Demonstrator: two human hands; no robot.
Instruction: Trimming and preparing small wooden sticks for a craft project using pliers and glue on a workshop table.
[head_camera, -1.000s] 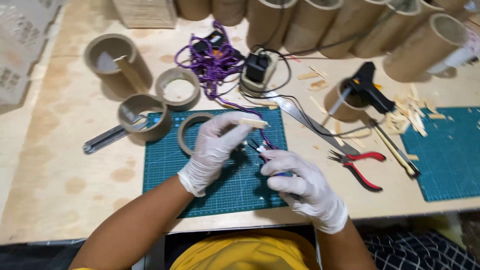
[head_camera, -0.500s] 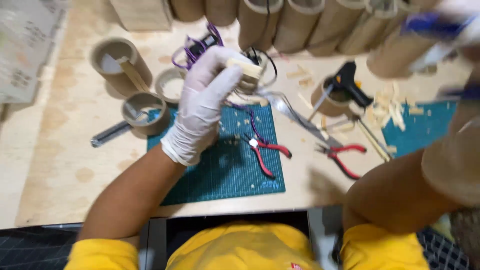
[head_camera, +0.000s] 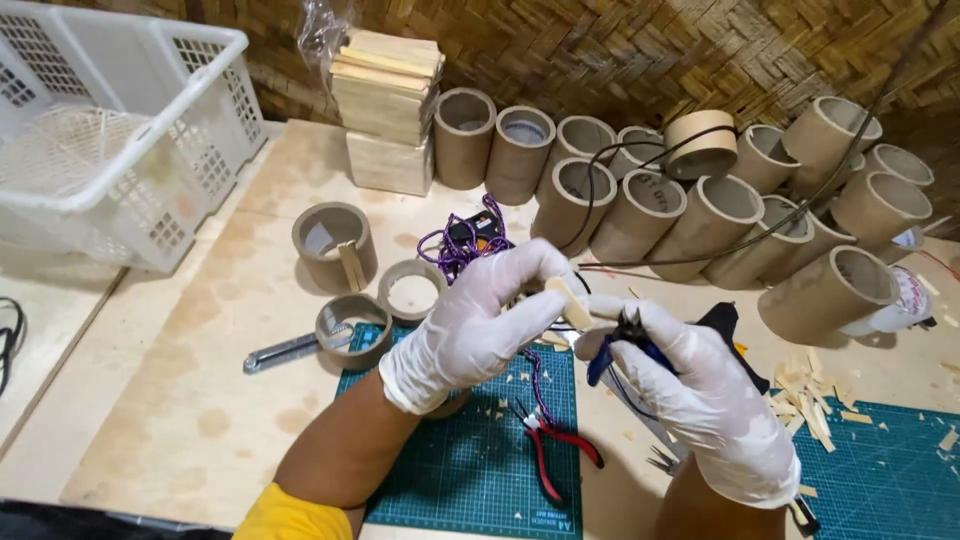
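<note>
At the bottom of the frame, red-handled pliers (head_camera: 560, 455) lie shut on my green cutting mat (head_camera: 450, 480), with a 2nd dark tool (head_camera: 662, 460) just beside them at the mat's right edge. Above the mat, my left hand (head_camera: 480, 325), in a thin white glove, pinches a small pale wooden piece (head_camera: 570, 303) between thumb and fingers; it sits at the centre of the frame, raised off the bench. My right hand (head_camera: 690, 385), also gloved, is closed around blue-handled cutters (head_camera: 625, 340), whose dark tip meets the piece.

The risk, as I judge it: the piece is short and smooth, my glove is slick, and the tip works right beside my left fingertips (head_camera: 560, 285). A slip could nick the glove or send the piece flying among the wood offcuts (head_camera: 805, 395) at right, where it would be hard to pick out. The purple cord (head_camera: 470, 240) trailing under my hands could also snag.

Further up, 3 squat cardboard rings (head_camera: 350, 330) stand on the pale, stained wooden bench (head_camera: 180, 400), and a grey utility knife (head_camera: 285, 352) lies touching the nearest one. A black glue gun (head_camera: 725, 325) shows behind my right hand. Across the back, a row of matte brown cardboard tubes (head_camera: 620, 190) leans against a woven bamboo wall (head_camera: 620, 50), black cable looped over them. A stack of flat wooden slats (head_camera: 385, 85) stands at upper centre, and a white perforated plastic basket (head_camera: 110, 130) fills the upper left.
</note>
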